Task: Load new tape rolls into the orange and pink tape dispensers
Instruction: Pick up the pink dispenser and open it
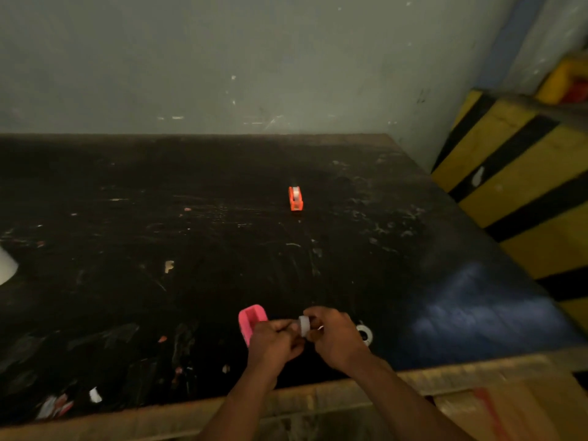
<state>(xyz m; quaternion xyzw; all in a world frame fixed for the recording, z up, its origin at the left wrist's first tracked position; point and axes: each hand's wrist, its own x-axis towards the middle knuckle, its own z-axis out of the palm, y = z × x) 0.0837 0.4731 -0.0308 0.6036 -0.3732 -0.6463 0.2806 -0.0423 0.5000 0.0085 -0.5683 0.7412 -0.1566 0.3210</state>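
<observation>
The orange tape dispenser (295,198) stands far out on the black table (159,202), with a whitish roll showing inside it. Near the front edge the pink tape dispenser (251,319) sits open side up, partly hidden behind my left hand (275,343). Both hands meet just right of it. A small white tape roll (304,325) is pinched between them: my right hand (335,338) grips the roll, and the fingers of my left hand touch its left side. Another clear tape roll (364,334) lies flat on the table just right of my right hand.
The table top is scuffed and dotted with paper scraps (169,266). A white object (6,265) pokes in at the left edge. A yellow-and-black striped barrier (521,192) stands off the right side. A grey wall (222,58) backs the table.
</observation>
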